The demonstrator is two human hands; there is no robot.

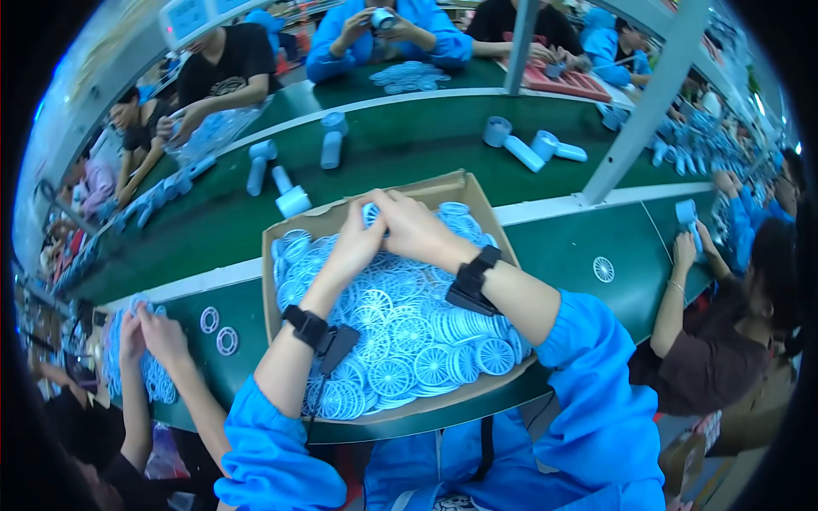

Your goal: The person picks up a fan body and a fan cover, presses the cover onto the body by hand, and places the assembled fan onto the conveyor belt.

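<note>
Over the far part of an open cardboard box (467, 394), my left hand (358, 234) and my right hand (415, 228) meet with their fingers closed. Between them is a small light-blue round slotted piece (371, 214), probably a fan grille; the fingers hide most of it. Below my wrists, many light-blue spoked fan grilles (391, 376) fill the box, some flat and others standing on edge in rows. Each wrist carries a black strap with a small black block.
Beyond the box runs a green conveyor (409, 145) with several light-blue handled fan bodies (333, 140). One white spoked grille (603, 269) lies on the green table to the right, two pale rings (227, 341) to the left. Co-workers sit on both sides and opposite. A grey post (645, 106) slants at right.
</note>
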